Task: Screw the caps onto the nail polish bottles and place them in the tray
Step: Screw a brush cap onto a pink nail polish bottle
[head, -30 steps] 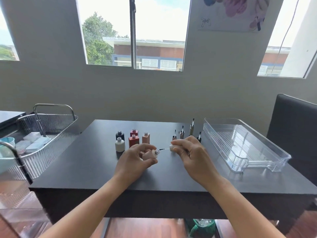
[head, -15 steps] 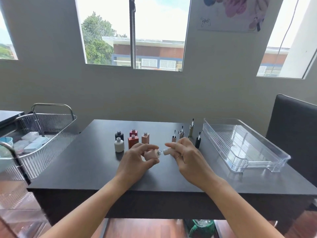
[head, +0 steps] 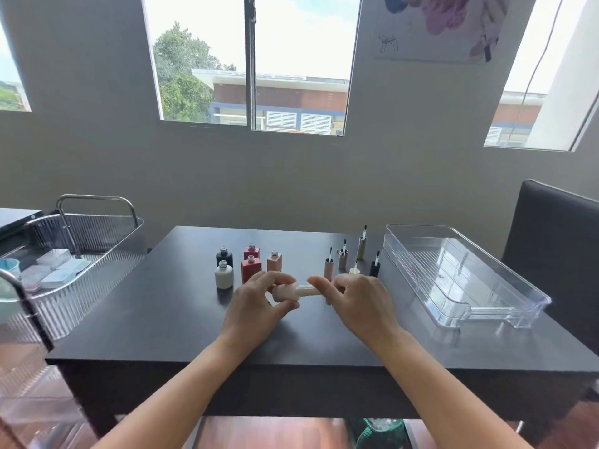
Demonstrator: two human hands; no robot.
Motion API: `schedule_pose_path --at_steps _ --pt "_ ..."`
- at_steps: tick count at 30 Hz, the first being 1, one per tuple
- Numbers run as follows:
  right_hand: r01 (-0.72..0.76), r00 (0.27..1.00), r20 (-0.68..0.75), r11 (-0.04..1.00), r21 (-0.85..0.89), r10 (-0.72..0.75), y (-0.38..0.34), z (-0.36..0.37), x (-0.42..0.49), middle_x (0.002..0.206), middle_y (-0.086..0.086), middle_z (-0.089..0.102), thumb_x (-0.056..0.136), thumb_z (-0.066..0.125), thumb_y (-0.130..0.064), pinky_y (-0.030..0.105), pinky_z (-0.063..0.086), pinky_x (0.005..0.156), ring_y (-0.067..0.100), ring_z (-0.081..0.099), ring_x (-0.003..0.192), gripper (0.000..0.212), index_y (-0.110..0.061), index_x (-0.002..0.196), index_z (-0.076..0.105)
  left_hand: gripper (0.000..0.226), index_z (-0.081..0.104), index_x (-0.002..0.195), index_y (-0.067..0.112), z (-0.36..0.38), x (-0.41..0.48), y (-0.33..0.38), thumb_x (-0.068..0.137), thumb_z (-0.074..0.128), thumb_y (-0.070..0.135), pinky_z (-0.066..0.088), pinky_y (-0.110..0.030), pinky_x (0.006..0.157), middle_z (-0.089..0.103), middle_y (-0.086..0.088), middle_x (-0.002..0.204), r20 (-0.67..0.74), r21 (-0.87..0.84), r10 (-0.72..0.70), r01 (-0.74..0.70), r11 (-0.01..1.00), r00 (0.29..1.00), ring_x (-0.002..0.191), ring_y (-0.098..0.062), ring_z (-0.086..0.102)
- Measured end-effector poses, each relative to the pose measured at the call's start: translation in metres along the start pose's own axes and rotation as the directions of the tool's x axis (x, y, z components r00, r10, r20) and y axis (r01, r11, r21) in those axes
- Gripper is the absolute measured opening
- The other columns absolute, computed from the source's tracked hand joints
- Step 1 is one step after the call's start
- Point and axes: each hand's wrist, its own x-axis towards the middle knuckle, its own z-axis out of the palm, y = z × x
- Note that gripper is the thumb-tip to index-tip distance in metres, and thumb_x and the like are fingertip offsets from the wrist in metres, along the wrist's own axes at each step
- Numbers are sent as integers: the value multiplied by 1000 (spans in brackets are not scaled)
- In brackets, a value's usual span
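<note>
A: Where is the bottle being worked on?

B: A pale pink bottle (head: 284, 293) is held on its side just above the table (head: 155, 306), near the front edge and between the two hands. It is gripped by the left hand (head: 256, 307), with thumb and fingers curled round its body.

A: And the cap?

B: A cream cap (head: 308, 290) is set against the bottle's mouth, in line with it. It is pinched by the curled fingers of the right hand (head: 358, 301). How far it is threaded on cannot be told.

A: What is seen behind the hands?

B: Five open bottles are stood upright in a cluster on the left: a black bottle (head: 224, 256), a white bottle (head: 224, 275), two red bottles (head: 250, 270) and a peach bottle (head: 274, 262). To their right, loose caps (head: 343, 259) are stood with their brushes pointing up; a black cap (head: 375, 268) is placed nearest the tray.

A: And the tray?

B: A clear plastic tray (head: 418, 282) is laid on the right side of the table, well apart from the held bottle. No bottle is seen in it. A dark chair (head: 557, 241) is placed beyond it, and a wire cart (head: 97, 236) is parked off the table's left end.
</note>
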Motion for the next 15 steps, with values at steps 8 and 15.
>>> schedule_pose_path --at_steps 8,15 --pt "-46 978 207 975 216 0 12 2 1 79 -11 65 78 48 -76 27 49 71 -2 59 70 59 -36 120 52 37 72 102 36 -1 0 -3 71 87 24 44 -12 72 68 17 101 5 30 -31 31 999 999 87 0 62" --pt "93 992 72 980 177 -107 17 7 -2 70 -18 60 89 63 -45 19 39 56 0 53 56 14 -31 92 61 36 72 102 37 -1 0 -5 71 87 25 48 -19 71 67 17 101 10 62 0 -1 998 1000 87 -2 62"
